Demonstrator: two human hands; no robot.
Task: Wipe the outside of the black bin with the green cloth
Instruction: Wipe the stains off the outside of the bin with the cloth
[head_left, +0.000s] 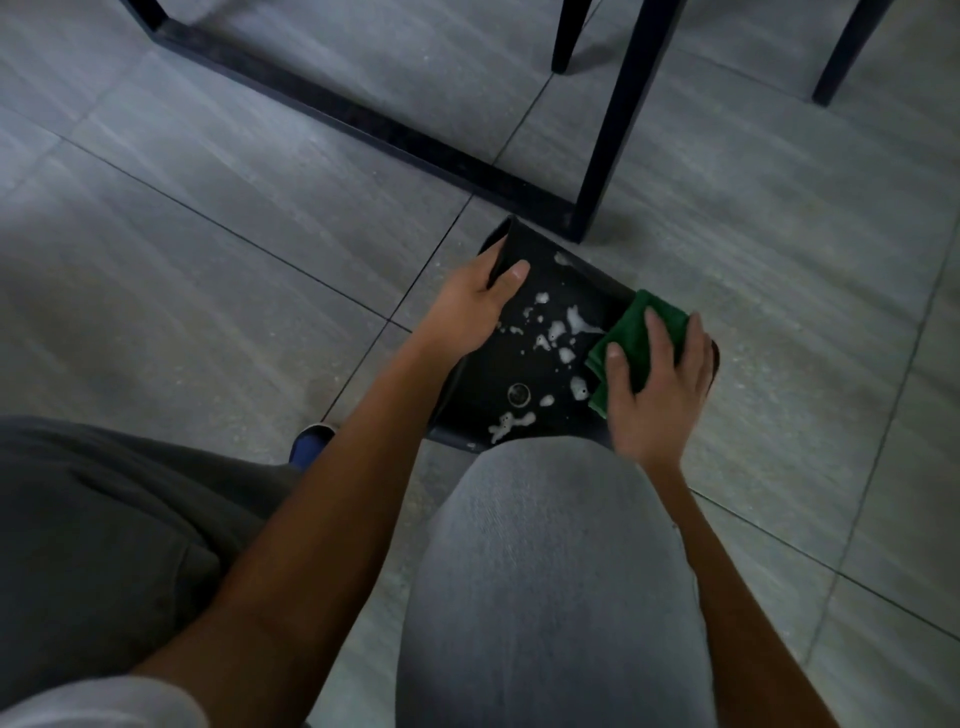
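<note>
Black bin (519, 364) laid on side on floor (208, 260), frame centre, foam patches (558, 332) noted. Rim gripped by left hand (470, 306). Green cloth (636, 338) pressed flat against bin by right hand (660, 389).

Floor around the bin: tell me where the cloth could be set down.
Bare tile lies right of the black bin and right hand holding the green cloth, and left of the left hand. Crowded behind, at the black frame, and near the knees.

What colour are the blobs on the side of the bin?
White foam blobs on the black bin, seen in the head view.
</note>
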